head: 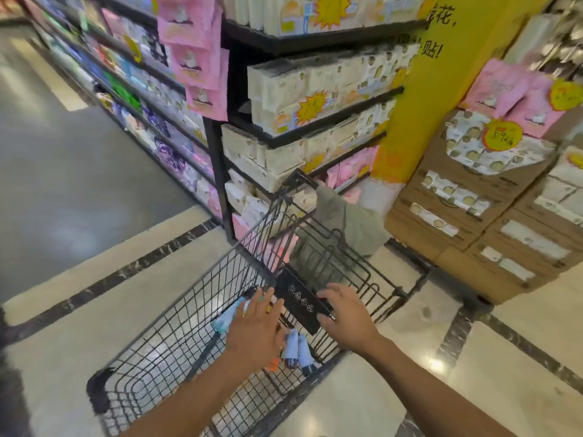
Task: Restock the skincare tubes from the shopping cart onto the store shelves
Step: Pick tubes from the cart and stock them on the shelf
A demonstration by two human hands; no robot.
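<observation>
A black wire shopping cart [176, 339] stands on the tiled floor in front of me. Several skincare tubes [295, 350] lie in its basket, pale blue ones with dark caps, and one [227, 315] shows to the left of my left hand. My left hand [257, 331] reaches down into the basket over the tubes, fingers straight and spread. My right hand [342, 313] rests on the cart's black handle bar [299, 298], fingers curved over its edge. Whether the left hand touches a tube is hidden.
A black shelf unit [315, 99] stocked with white boxed goods stands straight ahead, pink packets [202, 58] hanging on its corner. A long aisle shelf [132, 89] runs off to the left. Stacked cardboard cartons [473, 216] stand at the right beside a yellow pillar [419, 89].
</observation>
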